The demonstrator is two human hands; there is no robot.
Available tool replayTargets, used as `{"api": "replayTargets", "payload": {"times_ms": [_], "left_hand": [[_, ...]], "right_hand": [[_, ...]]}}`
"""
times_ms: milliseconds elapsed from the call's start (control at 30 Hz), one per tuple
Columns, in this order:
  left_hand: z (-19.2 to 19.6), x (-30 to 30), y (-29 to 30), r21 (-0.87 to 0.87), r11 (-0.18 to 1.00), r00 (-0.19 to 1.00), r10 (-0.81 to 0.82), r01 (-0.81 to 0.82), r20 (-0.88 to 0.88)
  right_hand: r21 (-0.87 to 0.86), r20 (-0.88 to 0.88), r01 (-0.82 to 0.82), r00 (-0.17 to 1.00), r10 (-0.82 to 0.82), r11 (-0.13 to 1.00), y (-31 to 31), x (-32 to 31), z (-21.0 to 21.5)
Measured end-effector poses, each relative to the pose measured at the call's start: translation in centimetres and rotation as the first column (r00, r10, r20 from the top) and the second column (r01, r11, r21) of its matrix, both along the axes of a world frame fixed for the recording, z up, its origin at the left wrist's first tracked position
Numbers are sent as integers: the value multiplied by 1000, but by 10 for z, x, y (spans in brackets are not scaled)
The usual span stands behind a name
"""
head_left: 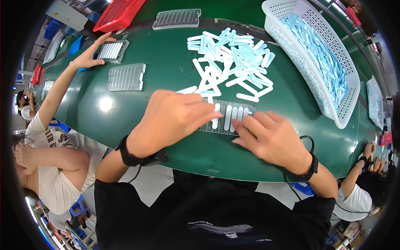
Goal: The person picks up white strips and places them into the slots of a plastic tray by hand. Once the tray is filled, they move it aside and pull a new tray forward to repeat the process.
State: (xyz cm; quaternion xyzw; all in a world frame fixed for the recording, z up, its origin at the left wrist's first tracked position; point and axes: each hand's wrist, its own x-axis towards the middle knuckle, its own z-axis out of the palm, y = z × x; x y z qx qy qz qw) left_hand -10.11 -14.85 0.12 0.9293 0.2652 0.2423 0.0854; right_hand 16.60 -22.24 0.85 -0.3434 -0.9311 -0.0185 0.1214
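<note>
In front of me lies a clear ribbed plastic tray (224,104) with several white sticks (228,117) standing side by side in its slots. My left hand (171,118) reaches over the tray's left part, its fingers closed together at a single white stick (216,109). At the right part of the tray, my right hand (268,139) has its fingers bent, the index tip touching the sticks and the thumb apart from it. Just beyond the tray spreads a loose pile of white and pale blue sticks (233,54).
A white perforated basket (287,62) full of pale blue sticks stands at the right. Empty clear trays (126,77) lie at left and far side. Another person's hand (89,54) holds a filled tray (112,51). A red basket (118,14) stands far left.
</note>
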Motion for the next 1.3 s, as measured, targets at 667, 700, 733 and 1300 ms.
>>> {"api": "replayTargets", "payload": {"times_ms": [667, 700, 733, 1300], "left_hand": [[5, -22, -33, 97, 974, 881, -139, 203, -451], [6, -23, -33, 131, 961, 860, -152, 245, -488], [6, -23, -32, 134, 960, 860, -153, 246, -487], [5, -12, 43, -262, 921, 949, 237, -287, -207]], "right_hand": [[81, 106, 6, 994, -15, 997, 1, -4, -5], [85, 123, -46, 992, 35, 995, 0, -3, -4], [87, 140, -98, 986, 85, 991, -1, -3, -3], [-177, -335, 443, 813, -477, 879, 60, 40, -5]]}}
